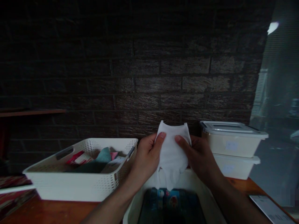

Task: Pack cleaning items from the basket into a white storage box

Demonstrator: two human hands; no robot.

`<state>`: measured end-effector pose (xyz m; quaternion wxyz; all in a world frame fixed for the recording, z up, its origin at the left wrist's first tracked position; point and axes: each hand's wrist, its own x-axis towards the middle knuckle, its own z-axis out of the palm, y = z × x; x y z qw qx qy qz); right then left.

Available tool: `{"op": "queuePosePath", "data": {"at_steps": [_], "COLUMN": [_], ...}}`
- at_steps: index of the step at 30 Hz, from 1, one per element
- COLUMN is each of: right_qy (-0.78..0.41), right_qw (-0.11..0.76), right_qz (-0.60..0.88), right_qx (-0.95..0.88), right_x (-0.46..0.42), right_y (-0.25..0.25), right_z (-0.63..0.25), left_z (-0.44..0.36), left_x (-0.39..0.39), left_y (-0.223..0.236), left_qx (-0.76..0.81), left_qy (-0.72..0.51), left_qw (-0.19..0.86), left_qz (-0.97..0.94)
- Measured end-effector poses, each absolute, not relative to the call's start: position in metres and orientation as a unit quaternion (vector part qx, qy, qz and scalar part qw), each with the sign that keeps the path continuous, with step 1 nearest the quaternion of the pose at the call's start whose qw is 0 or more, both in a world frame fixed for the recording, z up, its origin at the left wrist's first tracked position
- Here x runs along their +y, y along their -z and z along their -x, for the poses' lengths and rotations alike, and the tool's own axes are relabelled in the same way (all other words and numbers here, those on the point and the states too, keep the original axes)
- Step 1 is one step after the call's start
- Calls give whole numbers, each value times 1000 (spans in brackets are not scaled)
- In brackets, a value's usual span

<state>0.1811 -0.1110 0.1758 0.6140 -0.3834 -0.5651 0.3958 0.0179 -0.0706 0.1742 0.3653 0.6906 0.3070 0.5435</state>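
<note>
A white cloth glove (174, 149) is stretched between my two hands, its cuff end up and finger-like ends hanging down. My left hand (149, 149) pinches its left edge, thumb in front. On the opposite edge, my right hand (197, 152) grips the cloth in the same way; the other fingers of both hands are mostly hidden behind it. Just below hangs the opening of a white bin (133, 205), which holds a dark item (173, 208) with a colourful printed patch. The dim light hides details of that item.
To the left, a white perforated basket (74, 186) holds a teal cloth (102, 157) and a red-and-white packet (80, 158). Two lidded boxes (231, 144) are stacked on the right. A flat white-faced item (272, 208) lies on the wooden table (60, 211). Behind rises a dark brick wall (149, 84).
</note>
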Motion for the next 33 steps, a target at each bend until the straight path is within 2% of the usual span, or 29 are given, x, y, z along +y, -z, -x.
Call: {"op": "queuePosePath", "data": {"at_steps": [5,8,17,22,25,33], "right_qy": [-375,-357,-352,-344,-323,-284], "right_qw": [618,612,597,594,607,574], "right_qz": [383,405,410,433,448,512], "right_qx": [-575,-578,-593,-585,-572,-573], "right_x": [-109,-107,-110,-113,-114,-114], "right_y": [-175,-175,-177,-174,-173,-179], "right_z": [-184,-188,-187,-177,-174,-190], "left_z": [-14,-9,-7,-17,-21,-13], "left_x": [-70,-69,-69,-76,-83,-76], "left_y": [-174,-175,-179,-181,-181,-181], "left_qx": [348,376,382,332,310,302], "left_qy": [-536,-538,-557,-531,-532,-596], "left_qw": [267,247,301,345,328,316], "left_qz": [-721,-713,-673,-699,-716,-674]}}
